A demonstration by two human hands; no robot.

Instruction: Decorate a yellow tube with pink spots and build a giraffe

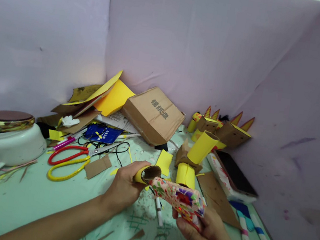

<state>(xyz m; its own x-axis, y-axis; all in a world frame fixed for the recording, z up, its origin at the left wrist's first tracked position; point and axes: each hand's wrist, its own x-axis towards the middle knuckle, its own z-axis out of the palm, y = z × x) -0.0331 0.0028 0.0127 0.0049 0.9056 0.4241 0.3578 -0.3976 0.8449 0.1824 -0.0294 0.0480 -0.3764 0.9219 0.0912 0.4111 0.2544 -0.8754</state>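
Observation:
My left hand (123, 186) grips a yellow-wrapped cardboard tube (147, 173), its open end turned toward the right. My right hand (206, 232) holds a flowery patterned tool (181, 197), perhaps a glue gun, whose tip points at the tube's open end. Both hands hover low over the pale green table (42, 202), near its middle. Just behind the tube stand two more yellow paper rolls (197, 155) on brown card pieces.
Scissors with red and yellow handles (69, 160) lie left of my hands. A white kettle with a gold lid (7, 135) stands far left. A cardboard box (153, 114), yellow paper, a phone (235, 173), pens (246, 239) and paper figures (222, 130) crowd the back and right.

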